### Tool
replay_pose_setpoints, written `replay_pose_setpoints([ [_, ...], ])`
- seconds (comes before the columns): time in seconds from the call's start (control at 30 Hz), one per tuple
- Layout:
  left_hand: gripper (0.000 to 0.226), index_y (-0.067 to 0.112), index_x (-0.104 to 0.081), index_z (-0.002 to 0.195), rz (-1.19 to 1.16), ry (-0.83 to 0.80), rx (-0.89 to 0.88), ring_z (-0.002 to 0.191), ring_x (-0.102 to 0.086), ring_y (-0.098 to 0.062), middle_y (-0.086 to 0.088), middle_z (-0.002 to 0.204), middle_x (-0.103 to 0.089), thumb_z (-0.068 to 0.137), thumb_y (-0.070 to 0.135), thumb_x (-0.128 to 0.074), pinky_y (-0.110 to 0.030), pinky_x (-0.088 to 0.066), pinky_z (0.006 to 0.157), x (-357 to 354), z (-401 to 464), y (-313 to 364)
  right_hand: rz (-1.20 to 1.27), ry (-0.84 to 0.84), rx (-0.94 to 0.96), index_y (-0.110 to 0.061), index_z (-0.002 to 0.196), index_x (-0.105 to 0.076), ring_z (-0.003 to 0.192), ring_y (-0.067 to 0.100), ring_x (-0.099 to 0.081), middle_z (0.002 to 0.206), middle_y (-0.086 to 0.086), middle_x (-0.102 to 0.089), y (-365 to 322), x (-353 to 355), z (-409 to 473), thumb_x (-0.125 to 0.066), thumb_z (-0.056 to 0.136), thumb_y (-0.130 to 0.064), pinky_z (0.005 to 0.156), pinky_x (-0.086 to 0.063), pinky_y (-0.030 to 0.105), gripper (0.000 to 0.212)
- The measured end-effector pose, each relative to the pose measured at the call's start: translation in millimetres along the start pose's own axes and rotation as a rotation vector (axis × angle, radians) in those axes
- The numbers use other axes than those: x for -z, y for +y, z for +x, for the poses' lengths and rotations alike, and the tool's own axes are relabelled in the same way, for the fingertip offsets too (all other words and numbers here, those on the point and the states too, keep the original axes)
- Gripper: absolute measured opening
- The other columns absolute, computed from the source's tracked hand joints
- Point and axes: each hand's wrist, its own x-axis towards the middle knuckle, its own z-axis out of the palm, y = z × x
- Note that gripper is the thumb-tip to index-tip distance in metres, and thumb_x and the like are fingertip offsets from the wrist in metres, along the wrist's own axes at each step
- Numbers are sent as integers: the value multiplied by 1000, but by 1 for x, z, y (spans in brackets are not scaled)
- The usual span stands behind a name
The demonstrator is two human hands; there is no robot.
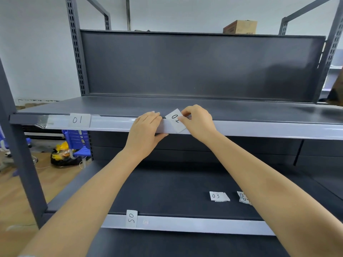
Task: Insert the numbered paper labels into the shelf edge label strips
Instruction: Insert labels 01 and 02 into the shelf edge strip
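Right hand (197, 120) grip pinches tilted label 02 (175, 121) against upper label strip (259, 129); left hand (146, 129) grip clasps that strip just beside it.

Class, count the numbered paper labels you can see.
5: 01 in the upper strip, 02 in the right hand, 05 on the lower strip, 03 and one part-hidden label on the lower shelf.

Cardboard box (240, 26) — blue chair (78, 140) below

A: Upper shelf (130, 104)? Deck bare to the back panel (194, 65); hands pass freely.

B: Front strip (259, 129): both hands and a tilted label (175, 120) block the middle; label 01 (79, 120) sits left.

A: Right stretch open.
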Motion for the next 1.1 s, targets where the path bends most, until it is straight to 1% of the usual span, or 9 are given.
replay_pose_setpoints([
  [0.13,49,-3,-67,99,-8,51,-10,91,-67,-34,-16,100,-70,60,19,-87,-44,-50,84,0,1,1,102,-15,-54,-13,101,-66,99,20,-57,106,-1,-65,-2,4,2,-55,92,-24,96,-43,41,17],
  [0.23,43,-2,-67,93,-19,79,-12,82,-67,-32,-13,92,-70,60,18,-87,-40,-51,82,1,0,2,128,-26,-68,-9,96,-66,98,25,-58,100,4,-67,-5,6,4,-54,93,-20,96,-44,43,17],
  [0.33,42,-1,-67,93,-21,84,-3,81,-66,-32,-13,91,-70,62,19,-86,-40,-51,81,0,0,2,143,-38,-85,-8,91,-65,97,27,-58,95,6,-66,-6,7,4,-51,94,-19,96,-43,44,18],
  [0.47,42,-1,-67,91,-18,92,0,78,-66,-32,-12,88,-71,61,20,-87,-38,-52,79,0,0,0,152,-46,-100,-9,93,-63,88,23,-55,87,0,-59,-5,5,5,-48,95,-19,95,-43,42,19],
  [0.6,43,-1,-68,89,-15,100,-6,76,-67,-32,-12,86,-71,57,21,-89,-39,-52,77,1,0,1,256,5,-162,-6,100,-60,81,19,-47,80,-2,-53,-5,5,13,-44,97,-19,80,-39,33,21],
  [0.7,45,0,-68,89,-16,100,-1,77,-68,-32,-11,86,-71,56,21,-89,-39,-53,77,3,0,2,523,106,-269,-9,105,-55,81,17,-49,95,0,-54,-7,21,22,-42,98,-24,73,-46,34,21],
  [0.77,45,0,-68,89,-15,104,1,77,-67,-31,-11,86,-71,56,22,-89,-39,-53,77,2,0,1,587,92,-281,-13,106,-51,76,17,-57,106,-1,-56,-5,31,25,-41,99,-25,69,-50,31,17],
  [0.9,44,1,-68,88,-18,115,4,75,-67,-30,-10,85,-71,56,22,-89,-37,-53,76,1,0,1,567,17,-251,-15,102,-45,58,13,-61,109,-4,-51,0,31,21,-39,99,-23,56,-45,22,11],
  [1.1,46,0,-69,90,-22,124,10,78,-68,-31,-11,88,-72,55,22,-89,-38,-53,77,-2,-1,-1,496,-65,-165,-17,99,-52,67,8,-62,91,-1,-65,2,27,17,-49,95,-14,59,-45,23,7],
])
